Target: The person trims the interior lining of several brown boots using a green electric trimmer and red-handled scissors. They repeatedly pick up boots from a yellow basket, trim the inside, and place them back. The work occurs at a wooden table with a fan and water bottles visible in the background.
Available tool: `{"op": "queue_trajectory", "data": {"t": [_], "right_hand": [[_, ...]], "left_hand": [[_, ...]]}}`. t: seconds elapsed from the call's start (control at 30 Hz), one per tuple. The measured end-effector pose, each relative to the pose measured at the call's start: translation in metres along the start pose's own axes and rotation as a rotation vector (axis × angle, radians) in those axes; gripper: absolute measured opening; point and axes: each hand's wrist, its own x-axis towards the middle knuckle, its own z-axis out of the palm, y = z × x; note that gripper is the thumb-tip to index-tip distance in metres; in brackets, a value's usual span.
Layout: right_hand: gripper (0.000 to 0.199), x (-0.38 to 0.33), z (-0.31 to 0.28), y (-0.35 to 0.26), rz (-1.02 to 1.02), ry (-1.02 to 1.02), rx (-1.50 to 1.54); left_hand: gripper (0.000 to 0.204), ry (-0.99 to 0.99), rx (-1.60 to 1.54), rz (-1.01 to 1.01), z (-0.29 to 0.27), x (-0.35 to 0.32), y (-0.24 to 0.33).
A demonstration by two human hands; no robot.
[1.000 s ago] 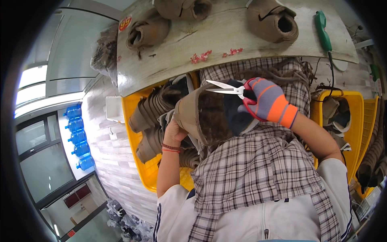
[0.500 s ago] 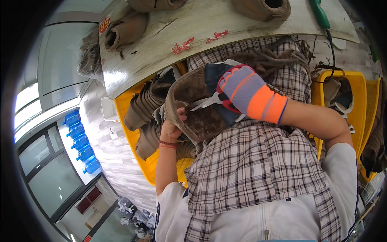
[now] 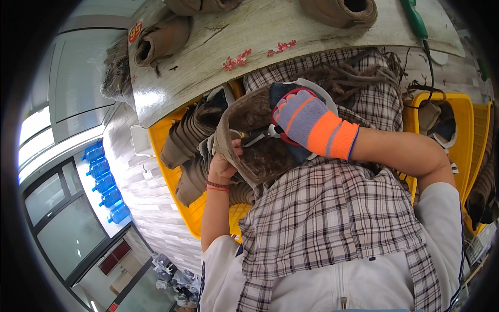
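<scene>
A brown boot upper with fuzzy lining lies opened up over my lap, a dark blue fabric part at its right. My bare left hand grips its left edge, the thumb inside and the fingers partly hidden behind the material. In a grey and orange glove, my right hand is closed round the red handles of a pair of scissors. The blades point left into the opening, close to my left thumb. Whether they touch the lining I cannot tell.
Yellow basket on the left holds stacked brown boot uppers; another yellow basket stands right. Ahead is a worktable with rolled brown pieces and a green-handled tool. Brown fuzzy strips lie on the checked cloth.
My right hand has moved slightly left with the scissors, and the blades reach farther left toward my left thumb. My left hand keeps its hold on the boot upper.
</scene>
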Motion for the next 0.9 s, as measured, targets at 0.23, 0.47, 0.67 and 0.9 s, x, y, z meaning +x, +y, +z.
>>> {"op": "queue_trajectory", "data": {"t": [0.23,0.47,0.67,0.9], "right_hand": [[0.024,0.002,-0.001,0.0,-0.011,0.005,-0.007],[0.022,0.002,0.0,0.0,-0.007,-0.022,-0.018],[0.024,-0.013,-0.032,0.019,0.012,-0.057,0.145],[0.029,-0.009,-0.024,0.009,0.034,-0.286,0.141]], "left_hand": [[0.018,-0.022,0.023,-0.028,0.003,-0.002,0.002],[0.018,0.056,0.076,-0.002,-0.001,0.001,-0.002],[0.021,0.002,0.037,-0.014,0.002,-0.003,0.001],[0.022,-0.016,0.06,0.028,0.011,-0.006,0.001]]}}
